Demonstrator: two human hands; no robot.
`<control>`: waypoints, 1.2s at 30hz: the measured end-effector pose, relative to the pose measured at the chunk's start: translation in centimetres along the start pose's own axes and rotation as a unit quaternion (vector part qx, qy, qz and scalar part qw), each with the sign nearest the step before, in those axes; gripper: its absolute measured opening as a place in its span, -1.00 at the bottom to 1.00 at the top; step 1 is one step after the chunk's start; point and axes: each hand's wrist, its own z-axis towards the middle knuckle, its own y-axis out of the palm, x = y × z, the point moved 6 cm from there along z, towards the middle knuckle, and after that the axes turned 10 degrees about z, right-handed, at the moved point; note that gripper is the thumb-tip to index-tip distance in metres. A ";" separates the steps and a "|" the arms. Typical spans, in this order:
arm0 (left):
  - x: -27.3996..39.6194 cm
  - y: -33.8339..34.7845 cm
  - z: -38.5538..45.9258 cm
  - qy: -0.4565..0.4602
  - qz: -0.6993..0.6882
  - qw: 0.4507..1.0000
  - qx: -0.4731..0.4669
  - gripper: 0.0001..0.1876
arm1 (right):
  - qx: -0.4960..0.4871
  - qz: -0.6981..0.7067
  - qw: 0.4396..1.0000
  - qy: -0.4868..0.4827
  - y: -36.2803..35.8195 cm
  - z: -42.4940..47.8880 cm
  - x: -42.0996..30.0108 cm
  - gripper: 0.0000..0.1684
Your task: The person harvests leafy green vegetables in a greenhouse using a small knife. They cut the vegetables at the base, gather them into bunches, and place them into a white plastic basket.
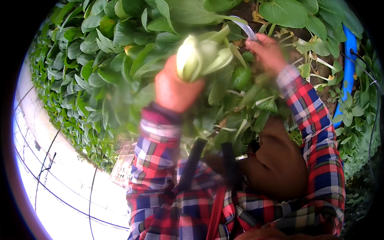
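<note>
My left hand (179, 88) is closed around a head of leafy greens (207, 57), which looks like bok choy. Its pale, thick stalks and base are lifted close to the camera and a little blurred. On the other side, my right hand (267, 51) grips a curved metal blade (244, 27), like a sickle or harvesting knife. The handle is hidden inside the fist. That blade lies among green leaves, apart from the head in my left hand. Cut or fallen leaves (264, 102) with white stalks are strewn below my right hand.
Dense leafy plants (87, 66) fill the left and far side. A blue hose or pipe (349, 66) runs along the right, with a thin black line (375, 120) beyond it. A plastic crate (124, 160) stands behind my left arm. Bare soil (322, 79) shows at right.
</note>
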 end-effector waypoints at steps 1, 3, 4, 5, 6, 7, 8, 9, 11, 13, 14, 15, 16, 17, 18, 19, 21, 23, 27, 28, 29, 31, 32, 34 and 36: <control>0.4 -0.6 -0.4 0.014 -0.061 0.998 0.006 -0.58 | -0.006 0.006 1.000 -0.003 -0.3 -0.4 -0.7 -0.77; 1.0 -0.9 -1.3 -0.025 -0.176 0.980 -0.088 -0.54 | -0.021 0.019 1.000 -0.010 -0.2 -1.5 -2.9 -0.79; 1.6 -1.0 -2.0 -0.039 -0.236 0.964 -0.114 -0.50 | -0.094 0.079 0.990 -0.073 0.8 -1.3 -3.7 -0.74; 2.2 -0.9 -2.4 -0.054 -0.295 0.944 -0.139 -0.45 | -0.135 0.128 0.981 -0.058 1.6 -1.8 -4.4 -0.70; 2.2 -0.6 -2.8 -0.055 -0.351 0.921 -0.160 -0.38 | -0.178 0.173 0.968 -0.041 3.0 -2.7 -5.9 -0.66; 2.1 -0.6 -3.0 -0.049 -0.356 0.919 -0.159 -0.37 | -0.217 0.218 0.951 -0.027 3.9 -3.7 -7.2 -0.62; 2.4 -0.5 -3.0 -0.045 -0.369 0.912 -0.173 -0.36 | -0.244 0.262 0.933 -0.021 4.1 -4.3 -7.7 -0.49; 2.4 -0.3 -3.1 -0.044 -0.383 0.904 -0.185 -0.35 | -0.284 0.274 0.919 -0.009 4.3 -4.8 -7.8 -0.47; 3.8 -0.1 -3.3 -0.030 -0.418 0.884 -0.207 -0.34 | -0.360 0.295 0.885 0.013 4.3 -6.0 -8.3 -0.43; 5.0 0.7 -3.6 -0.021 -0.474 0.857 -0.201 -0.35 | -0.349 0.320 0.881 0.005 3.7 -7.4 -9.1 -0.37; 5.2 1.1 -3.7 -0.015 -0.473 0.859 -0.196 -0.35 | -0.351 0.337 0.874 -0.003 3.3 -8.1 -9.4 -0.37; 5.6 1.5 -3.8 -0.015 -0.490 0.848 -0.201 -0.35 | -0.354 0.355 0.865 -0.012 3.0 -8.7 -9.8 -0.37; 5.9 1.8 -4.0 -0.015 -0.506 0.838 -0.206 -0.35 | -0.347 0.348 0.870 -0.031 2.9 -9.3 -10.4 -0.41; 6.2 2.2 -4.1 -0.016 -0.522 0.827 -0.210 -0.35 | -0.313 0.298 0.900 -0.056 2.5 -9.7 -10.6 -0.44; 6.4 2.6 -4.3 -0.019 -0.525 0.823 -0.215 -0.36 | -0.277 0.247 0.925 -0.080 2.0 -10.0 -10.6 -0.46; 6.7 2.9 -4.5 -0.017 -0.512 0.829 -0.225 -0.39 | -0.239 0.195 0.946 -0.103 1.4 -10.2 -10.7 -0.47; 7.6 3.6 -4.7 -0.015 -0.525 0.818 -0.236 -0.38 | -0.158 0.131 0.971 -0.126 -0.2 -10.4 -11.1 -0.52; 7.3 3.2 -4.5 0.004 -0.429 0.868 -0.249 -0.31 | -0.085 0.101 0.972 -0.195 -1.6 -10.7 -11.9 -0.58; 8.2 0.5 -4.2 0.059 -0.173 0.981 -0.058 -0.23 | 0.100 -0.071 0.959 -0.256 -7.6 -11.2 -12.9 -0.65; 8.3 0.6 -4.1 0.050 -0.195 0.974 -0.103 -0.39 | 0.102 0.050 0.972 -0.205 -8.1 -11.9 -12.7 -0.66; 8.4 0.3 -4.2 0.027 -0.266 0.959 -0.098 -0.41 | 0.091 0.065 0.975 -0.194 -8.0 -11.8 -12.5 -0.66; 8.8 0.1 -3.7 0.010 -0.338 0.931 -0.140 -0.47 | 0.072 0.095 0.978 -0.172 -8.1 -11.8 -12.2 -0.66; 9.4 -0.2 -3.5 0.014 -0.340 0.930 -0.136 -0.52 | 0.099 -0.066 0.967 -0.225 -9.5 -11.4 -11.8 -0.65; 9.7 -0.9 -3.0 0.027 -0.296 0.947 -0.123 -0.55 | 0.098 -0.048 0.955 -0.277 -8.3 -12.1 -12.5 -0.65; 10.5 -1.6 -2.7 0.072 -0.159 0.980 -0.093 -0.56 | 0.100 -0.059 0.950 -0.290 -7.9 -12.4 -13.0 -0.68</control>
